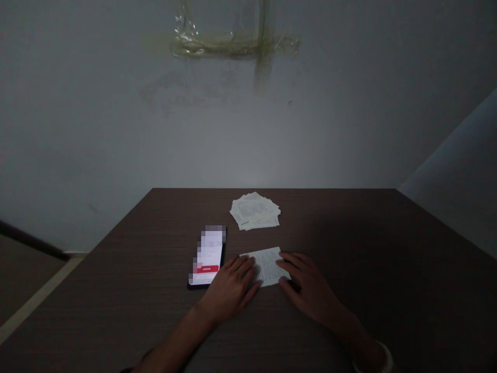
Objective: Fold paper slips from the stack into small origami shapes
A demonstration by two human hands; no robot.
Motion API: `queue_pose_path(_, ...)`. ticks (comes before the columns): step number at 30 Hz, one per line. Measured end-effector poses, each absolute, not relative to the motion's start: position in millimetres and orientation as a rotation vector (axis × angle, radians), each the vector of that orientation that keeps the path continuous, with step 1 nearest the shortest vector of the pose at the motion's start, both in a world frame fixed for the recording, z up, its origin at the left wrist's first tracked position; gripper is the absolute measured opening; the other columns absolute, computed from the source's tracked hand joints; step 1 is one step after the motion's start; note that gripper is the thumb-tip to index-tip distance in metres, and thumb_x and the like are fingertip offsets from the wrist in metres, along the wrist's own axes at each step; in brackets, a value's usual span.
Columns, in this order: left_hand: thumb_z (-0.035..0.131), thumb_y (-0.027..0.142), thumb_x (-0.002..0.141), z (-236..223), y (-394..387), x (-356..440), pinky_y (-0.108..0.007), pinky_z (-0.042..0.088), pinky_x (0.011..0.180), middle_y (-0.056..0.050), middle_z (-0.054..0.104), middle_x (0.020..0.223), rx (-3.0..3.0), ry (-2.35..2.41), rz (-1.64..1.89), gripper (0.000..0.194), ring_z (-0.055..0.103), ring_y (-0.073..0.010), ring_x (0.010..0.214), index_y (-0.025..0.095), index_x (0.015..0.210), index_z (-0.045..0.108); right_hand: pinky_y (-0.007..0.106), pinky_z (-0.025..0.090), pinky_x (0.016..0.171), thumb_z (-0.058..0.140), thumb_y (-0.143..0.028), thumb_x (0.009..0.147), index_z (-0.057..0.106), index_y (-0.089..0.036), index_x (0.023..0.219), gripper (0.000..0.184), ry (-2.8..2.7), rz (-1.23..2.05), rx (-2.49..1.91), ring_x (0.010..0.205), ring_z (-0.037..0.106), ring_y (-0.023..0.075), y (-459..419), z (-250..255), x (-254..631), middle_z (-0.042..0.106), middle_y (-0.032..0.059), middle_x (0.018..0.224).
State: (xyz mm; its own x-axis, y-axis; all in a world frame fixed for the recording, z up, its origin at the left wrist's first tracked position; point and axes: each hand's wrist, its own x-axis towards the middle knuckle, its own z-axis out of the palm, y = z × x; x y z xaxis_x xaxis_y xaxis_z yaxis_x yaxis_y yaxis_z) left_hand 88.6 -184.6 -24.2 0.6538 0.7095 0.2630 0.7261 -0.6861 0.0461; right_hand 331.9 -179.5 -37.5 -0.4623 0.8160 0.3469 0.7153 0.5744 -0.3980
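both hands lie flat on one printed sheet of paper (pixel 267 265) near the front middle of the dark wooden table (pixel 388 269). the left hand (pixel 229 286) presses its fingertips on the sheet's left edge, fingers spread and not closed around anything; the right hand (pixel 310 288) rests its fingers on the right edge in the same released, flat way. neither hand grasps the sheet; they pin it to the table. it lies slightly askew, and whether it is already folded cannot be told in this dim light.

as a judgement, the work looks only just begun: a loose stack of similar printed sheets (pixel 255 211) sits further back, well apart from the hands, and no separate pile of finished sheets shows anywhere, so most seems left to do.

just left of the left hand lies a phone (pixel 207 257), screen lit, close to the sheet but not touching it. behind the table a bare wall carries strips of old yellowed tape (pixel 236 44). nothing lies between the hands and the stack; the phone is the only thing close enough to be nudged.
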Motion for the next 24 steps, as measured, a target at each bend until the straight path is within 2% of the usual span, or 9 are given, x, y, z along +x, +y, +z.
queue_pose_path(4, 0.047, 0.027, 0.096, -22.2, -184.7, 86.6, -0.046, 0.048, 0.095, -0.012, 0.063, 0.122, -2.817, -1.2, -0.465, 0.025, 0.058, -0.0297, 0.113, 0.014, 0.111, 0.061, 0.047, 0.04, 0.101, 0.062, -0.027, 0.084, 0.062, -0.024, 0.118, 0.034, -2.371, 0.327, -1.178, 0.122, 0.047, 0.0267, -182.8, -28.8, 333.3, 0.057, 0.0079, 0.13)
queue_pose_path(7, 0.045, 0.026, 0.096, -20.5, -185.6, 85.8, -0.046, 0.048, 0.095, -0.011, 0.062, 0.123, -2.817, -1.284, -0.521, 0.022, 0.058, -0.0277, 0.112, 0.015, 0.104, 0.063, 0.046, 0.039, 0.101, 0.063, -0.024, 0.083, 0.064, -0.024, 0.114, 0.032, -2.355, 0.346, -1.18, 0.12, 0.048, 0.0265, -184.3, -25.8, 333.4, 0.058, 0.0081, 0.128)
queue_pose_path(11, 0.049, 0.021, 0.091, -21.1, -186.6, 89.0, -0.05, 0.045, 0.096, -0.018, 0.057, 0.129, -2.664, -1.429, -0.497, 0.023, 0.053, -0.0324, 0.118, 0.01, 0.107, 0.061, 0.045, 0.04, 0.101, 0.062, -0.021, 0.081, 0.065, -0.024, 0.11, 0.03, -2.329, 0.368, -1.184, 0.119, 0.049, 0.0255, -184.0, -27.4, 332.4, 0.059, 0.0071, 0.125)
queue_pose_path(15, 0.051, 0.02, 0.088, -21.5, -186.3, 93.2, -0.048, 0.047, 0.093, -0.017, 0.064, 0.117, -2.617, -1.451, -0.478, 0.024, 0.058, -0.0319, 0.109, 0.008, 0.107, 0.061, 0.043, 0.04, 0.1, 0.063, -0.02, 0.08, 0.066, -0.024, 0.108, 0.029, -2.319, 0.391, -1.196, 0.117, 0.05, 0.025, -182.9, -27.7, 331.8, 0.06, 0.007, 0.123)
queue_pose_path(24, 0.049, 0.016, 0.089, -26.6, -186.8, 92.3, -0.045, 0.051, 0.084, -0.013, 0.067, 0.105, -2.648, -1.433, -0.572, 0.02, 0.06, -0.0295, 0.099, 0.011, 0.107, 0.057, 0.045, 0.042, 0.099, 0.062, -0.02, 0.081, 0.061, -0.024, 0.116, 0.035, -2.293, 0.396, -1.178, 0.114, 0.051, 0.0251, -182.1, -29.4, 331.2, 0.059, 0.0078, 0.121)
